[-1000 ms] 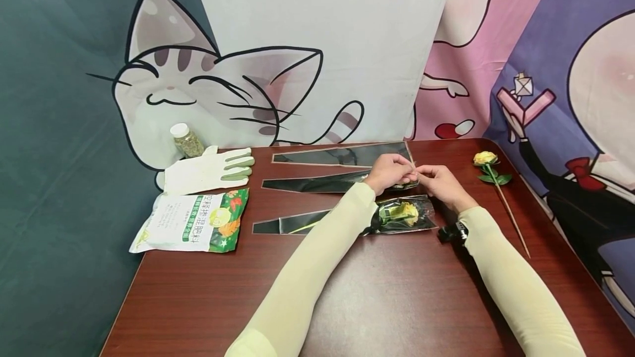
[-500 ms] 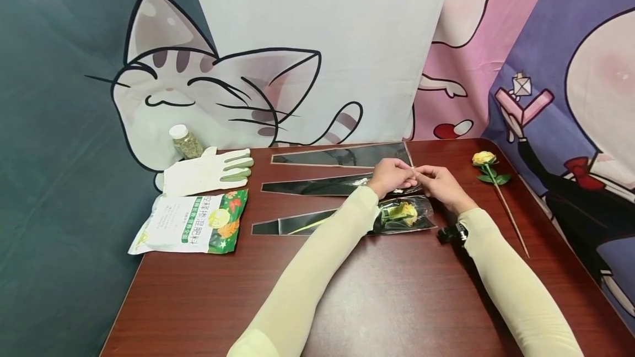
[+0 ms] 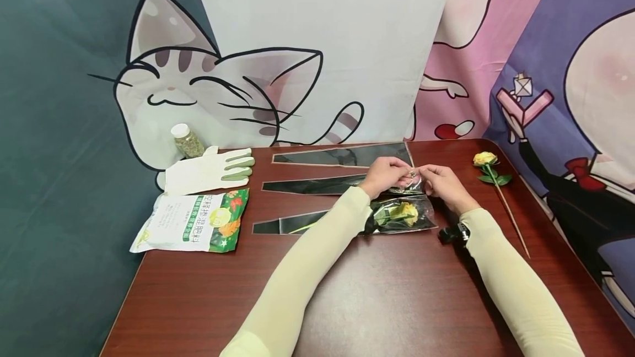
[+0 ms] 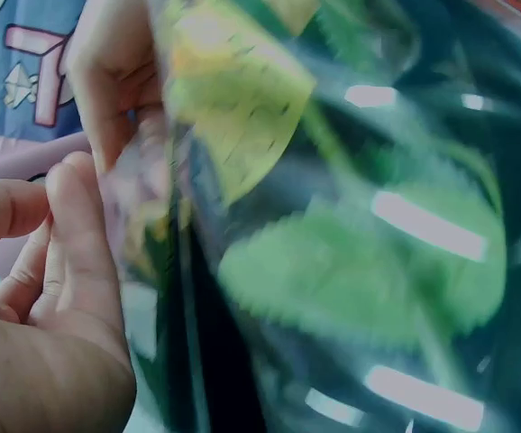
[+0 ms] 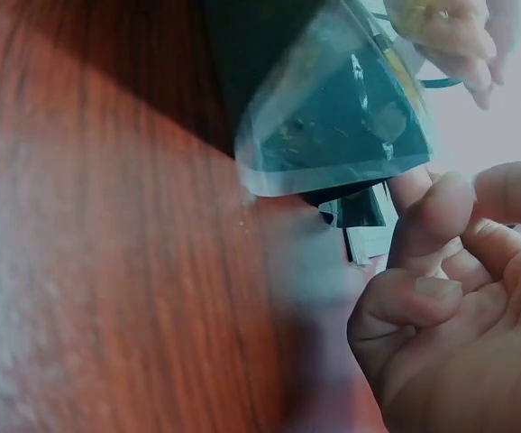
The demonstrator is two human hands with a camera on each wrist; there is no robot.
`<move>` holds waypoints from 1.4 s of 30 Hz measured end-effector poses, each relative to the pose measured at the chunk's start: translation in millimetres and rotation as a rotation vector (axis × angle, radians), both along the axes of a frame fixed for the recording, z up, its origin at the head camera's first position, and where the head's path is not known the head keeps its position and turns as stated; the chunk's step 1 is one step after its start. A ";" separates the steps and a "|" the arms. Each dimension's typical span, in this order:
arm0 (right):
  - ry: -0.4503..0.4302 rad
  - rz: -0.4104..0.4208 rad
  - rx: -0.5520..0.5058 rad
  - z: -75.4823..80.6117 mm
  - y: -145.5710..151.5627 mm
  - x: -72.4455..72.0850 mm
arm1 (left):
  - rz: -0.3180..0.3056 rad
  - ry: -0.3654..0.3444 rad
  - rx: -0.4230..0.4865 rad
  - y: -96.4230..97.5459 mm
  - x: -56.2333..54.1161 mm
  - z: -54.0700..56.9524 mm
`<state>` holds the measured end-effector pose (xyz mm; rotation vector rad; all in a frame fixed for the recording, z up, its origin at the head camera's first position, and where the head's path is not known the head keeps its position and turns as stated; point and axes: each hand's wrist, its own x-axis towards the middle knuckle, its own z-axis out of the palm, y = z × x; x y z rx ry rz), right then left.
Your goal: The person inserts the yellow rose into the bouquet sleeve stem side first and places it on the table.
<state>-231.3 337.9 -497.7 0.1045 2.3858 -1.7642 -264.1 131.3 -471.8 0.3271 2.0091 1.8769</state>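
Note:
In the head view, my left hand (image 3: 384, 175) and right hand (image 3: 445, 185) meet at the wide end of the middle flower sleeve (image 3: 317, 185), a long tapered black-backed bag with a clear front. Left thumb and fingers pinch its clear film; right thumb and forefinger pinch the edge at the other side. Crinkled film shows between them. Just nearer lies another flower sleeve (image 3: 302, 223) holding a yellow rose (image 3: 408, 214), partly covered by my left forearm. Close up in the left wrist view, a green leaf (image 4: 360, 275) shows through clear film beside my left hand (image 4: 53, 298).
A third flower sleeve (image 3: 342, 156) lies at the table's back edge. A loose yellow rose (image 3: 485, 158) on a long stem is at right. At left are a fertilizer bag (image 3: 193, 223), white-green gloves (image 3: 208, 171) and a white-capped jar (image 3: 187, 141).
My fingertips, close together before, have parted slightly, the left hand shifting a little left. More clear film of the middle sleeve's wide end now shows between them.

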 end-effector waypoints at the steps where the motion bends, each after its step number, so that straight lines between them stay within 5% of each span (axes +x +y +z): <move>1: -0.003 -0.005 0.006 0.7 -0.1 0.2 | -0.008 0.015 -0.016 -4.6 -1.5 0.8; 4: -0.015 -0.025 0.028 2.5 0.0 0.9 | -0.036 0.078 -0.077 -21.7 -7.0 2.7; 10: -0.026 -0.046 0.057 5.6 -0.6 1.0 | -0.115 0.302 -0.389 -62.8 -19.1 5.2; 15: -0.011 -0.082 0.017 3.5 -1.1 -1.9 | -0.242 0.362 -0.582 -89.7 -27.5 3.4; 20: -0.008 -0.103 -0.066 -1.9 -4.2 -5.1 | -0.294 0.394 -0.736 -101.1 -32.1 -4.1; 29: 0.014 -0.138 -0.140 -8.0 -8.9 -9.1 | -0.263 0.393 -0.768 -110.8 -32.1 -13.8; 42: 0.032 -0.148 -0.123 -4.6 -10.6 -4.9 | -0.253 0.402 -0.764 -122.3 -30.2 -9.2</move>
